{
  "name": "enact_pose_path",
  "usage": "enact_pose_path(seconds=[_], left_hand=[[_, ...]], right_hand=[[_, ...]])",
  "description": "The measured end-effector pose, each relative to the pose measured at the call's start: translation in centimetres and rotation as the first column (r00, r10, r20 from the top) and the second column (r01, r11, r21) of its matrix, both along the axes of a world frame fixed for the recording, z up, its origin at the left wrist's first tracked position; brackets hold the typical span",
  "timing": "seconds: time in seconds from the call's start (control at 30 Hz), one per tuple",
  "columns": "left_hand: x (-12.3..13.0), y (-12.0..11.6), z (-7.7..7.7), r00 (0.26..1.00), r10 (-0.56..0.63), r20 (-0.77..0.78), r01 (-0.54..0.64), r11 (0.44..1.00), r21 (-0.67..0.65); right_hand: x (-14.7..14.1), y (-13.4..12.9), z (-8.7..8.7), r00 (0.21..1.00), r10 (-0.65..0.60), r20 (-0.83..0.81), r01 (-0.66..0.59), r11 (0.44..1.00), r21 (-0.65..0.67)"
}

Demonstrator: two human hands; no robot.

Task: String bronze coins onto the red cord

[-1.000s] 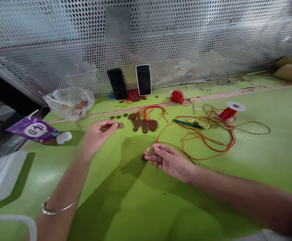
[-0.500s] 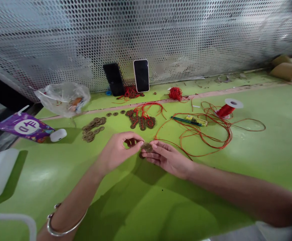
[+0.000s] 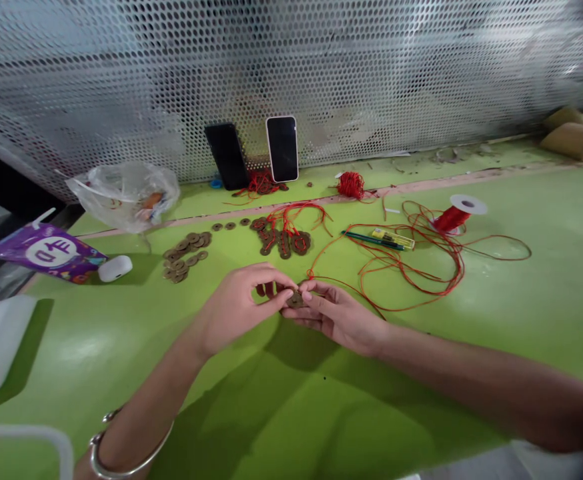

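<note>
The left hand pinches a round brown metal coin by its edge, and the right hand pinches it also. Before, the left hand was at the pile of loose brown coins; now it has come close to the right. From the coin bunch with red cords, the held coin is nearer the person, the pile is left, one white spool of red thread is right, and two upright phones are behind.
</note>
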State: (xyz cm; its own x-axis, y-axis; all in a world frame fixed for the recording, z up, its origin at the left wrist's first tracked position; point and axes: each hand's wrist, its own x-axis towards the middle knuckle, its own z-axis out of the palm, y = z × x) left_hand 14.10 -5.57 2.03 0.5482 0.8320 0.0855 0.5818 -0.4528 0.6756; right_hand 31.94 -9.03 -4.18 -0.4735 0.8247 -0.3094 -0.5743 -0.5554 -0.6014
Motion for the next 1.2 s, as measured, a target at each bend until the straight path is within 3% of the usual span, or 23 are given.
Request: enact_pose_path(seconds=[0.13, 0.37, 0.57, 0.9, 1.07, 1.2], left_hand=[[-0.1, 0.0, -0.2, 1.0, 0.01, 0.013, -0.01, 1.0, 0.003], [-0.5, 0.5, -0.2, 0.964, 0.161, 0.211, -0.149, 0.986, -0.072], [-0.4, 0.2, -0.6, 0.982, 0.119, 0.147, -0.106, 0.99, -0.096], [0.6, -0.8, -0.8, 1.0, 0.013, 0.004, -0.013, 0.982, 0.19], [0.6, -1.3, -1.4, 0.998, -0.003, -0.068, 0.028, 0.929, 0.37], [0.9, -1.6, -1.9, 0.994, 0.012, -0.112, 0.049, 0.851, 0.523]], right_hand=[[0.0, 0.0, 0.2, 1.0, -0.015, -0.001, 0.015, 1.0, -0.016], [-0.1, 0.0, 0.1, 0.999, -0.043, -0.014, 0.042, 0.997, -0.058], [0.0, 0.1, 0.0, 0.998, -0.048, -0.036, 0.046, 0.998, -0.049], [0.1, 0.1, -0.1, 0.997, -0.045, -0.07, 0.043, 0.999, -0.027], [0.0, 0.1, -0.2, 0.997, -0.068, -0.035, 0.068, 0.998, -0.013], [0.0, 0.1, -0.4, 0.998, -0.06, -0.028, 0.061, 0.998, 0.007]])
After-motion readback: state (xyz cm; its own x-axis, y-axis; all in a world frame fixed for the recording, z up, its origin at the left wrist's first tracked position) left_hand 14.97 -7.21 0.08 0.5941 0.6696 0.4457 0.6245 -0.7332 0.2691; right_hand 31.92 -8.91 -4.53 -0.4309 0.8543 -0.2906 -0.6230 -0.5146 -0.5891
